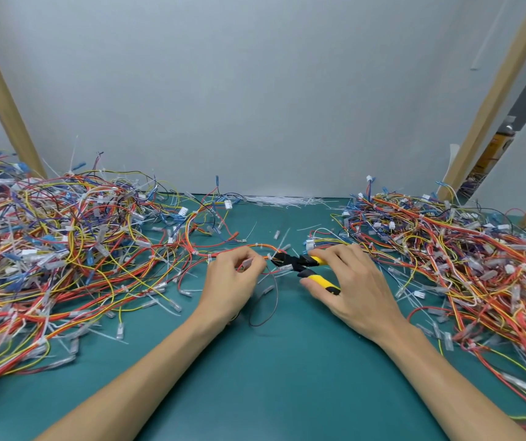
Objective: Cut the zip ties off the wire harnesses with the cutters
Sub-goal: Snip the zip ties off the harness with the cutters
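right hand (347, 284) grips yellow-handled cutters (303, 265) nipping the orange-red harness (249, 248).

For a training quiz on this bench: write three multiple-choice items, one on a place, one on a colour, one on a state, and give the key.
1. Where on the teal work mat does the heap of loose white plastic zip ties lie?
A. at the far edge, by the wall
B. under the right forearm
C. at the near edge

2. What colour are the handles of the small black-nosed hand cutters?
A. red
B. blue
C. yellow and black

3. What does the left hand do?
A. lies flat on the mat
B. pinches a red-and-orange wire harness
C. holds the cutters

Key: 1 A, the white strands lie along the wall; 2 C, yellow grips with black show in the right hand; 3 B, its fingers curl round the wires at the cutters' tip.
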Demonstrator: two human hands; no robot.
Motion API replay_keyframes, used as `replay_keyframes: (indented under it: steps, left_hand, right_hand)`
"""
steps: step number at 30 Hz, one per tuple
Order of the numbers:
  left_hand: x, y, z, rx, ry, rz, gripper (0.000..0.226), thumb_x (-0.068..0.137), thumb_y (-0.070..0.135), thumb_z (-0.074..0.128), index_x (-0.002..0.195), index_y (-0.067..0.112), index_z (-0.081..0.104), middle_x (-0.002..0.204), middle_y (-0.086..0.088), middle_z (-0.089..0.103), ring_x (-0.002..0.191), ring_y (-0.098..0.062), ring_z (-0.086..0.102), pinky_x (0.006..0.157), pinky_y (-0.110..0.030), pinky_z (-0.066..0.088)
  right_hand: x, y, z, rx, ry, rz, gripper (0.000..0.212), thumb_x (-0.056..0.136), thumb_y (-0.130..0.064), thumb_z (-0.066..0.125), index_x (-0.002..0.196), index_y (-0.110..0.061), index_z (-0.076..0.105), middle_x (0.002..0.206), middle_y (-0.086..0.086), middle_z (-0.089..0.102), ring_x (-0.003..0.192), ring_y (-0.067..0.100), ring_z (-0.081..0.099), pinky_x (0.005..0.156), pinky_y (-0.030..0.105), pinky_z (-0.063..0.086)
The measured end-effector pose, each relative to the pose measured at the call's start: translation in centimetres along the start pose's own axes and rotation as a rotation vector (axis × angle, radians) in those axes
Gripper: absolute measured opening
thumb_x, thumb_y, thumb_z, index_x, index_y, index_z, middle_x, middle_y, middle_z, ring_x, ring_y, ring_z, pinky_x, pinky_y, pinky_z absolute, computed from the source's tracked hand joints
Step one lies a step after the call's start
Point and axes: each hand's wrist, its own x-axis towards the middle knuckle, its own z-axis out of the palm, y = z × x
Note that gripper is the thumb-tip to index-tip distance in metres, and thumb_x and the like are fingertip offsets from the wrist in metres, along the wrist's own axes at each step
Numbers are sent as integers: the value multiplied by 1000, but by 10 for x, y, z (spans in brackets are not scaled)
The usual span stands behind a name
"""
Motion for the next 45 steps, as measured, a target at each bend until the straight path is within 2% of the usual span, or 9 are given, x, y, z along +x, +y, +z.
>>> replay_keyframes:
  steps: [5,10,13,19,25,34,38,42,45]
  left_hand:
    - [-3,2,-1,-10,-63,34,18,73,29,52,65,13,57,51,8,43,51,-15,40,56,-30,34]
    - [-4,2,-1,-28,-91,56,17,73,28,51,65,15,57,51,10,44,50,-14,41,56,-31,35]
    - [-6,3,-1,-23,-140,76,18,79,28,52,66,17,58,48,7,46,47,-15,44,54,-29,35]
    - [-6,4,0,-158,-213,59,24,98,13,51,77,10,63,51,6,48,38,-14,44,46,-21,34]
    - [-5,2,1,-243,-218,10,28,101,12,46,79,7,63,55,7,48,39,-15,42,43,-21,34]
    - [-5,2,-1,-188,-217,35,29,101,18,47,78,10,62,53,10,46,39,-14,42,45,-21,34]
    - [-7,6,-2,-116,-189,91,35,94,33,47,74,5,54,52,9,42,39,-15,43,48,-25,33]
    - [-9,8,-4,-38,-187,149,34,101,23,48,71,7,48,50,10,42,38,-9,43,47,-22,31]
    - [-9,9,-3,-22,-184,139,31,102,20,46,74,9,52,46,12,45,37,-7,43,47,-20,32]
  right_hand:
    - [0,-5,1,-2,30,-13,54,89,-58,50,120,-16,65,108,-4,62,103,18,52,88,34,47]
    - [0,-7,2,20,13,5,51,89,-55,54,119,-16,65,109,-5,62,104,19,54,88,36,48]
    - [0,-9,2,32,3,24,55,88,-58,48,117,-15,66,105,-5,63,100,19,56,84,34,50]
    - [1,-6,1,107,-32,96,45,87,-53,64,117,-20,66,99,-8,61,98,15,53,83,29,46]
    - [1,-5,0,134,-65,126,42,87,-53,63,115,-23,65,89,-6,58,90,18,54,79,35,48]
    - [3,-7,1,66,-70,132,46,84,-68,43,100,-29,62,75,-8,55,77,14,53,66,36,48]
    - [2,-8,2,25,-48,118,44,85,-68,42,96,-29,61,72,-8,53,74,14,52,62,35,46]
    - [0,-10,4,38,-110,104,48,86,-69,37,103,-29,57,80,-10,51,81,12,50,68,31,43]
    - [3,-11,4,51,-138,132,47,85,-71,34,95,-30,55,75,-9,52,76,13,50,67,35,45]
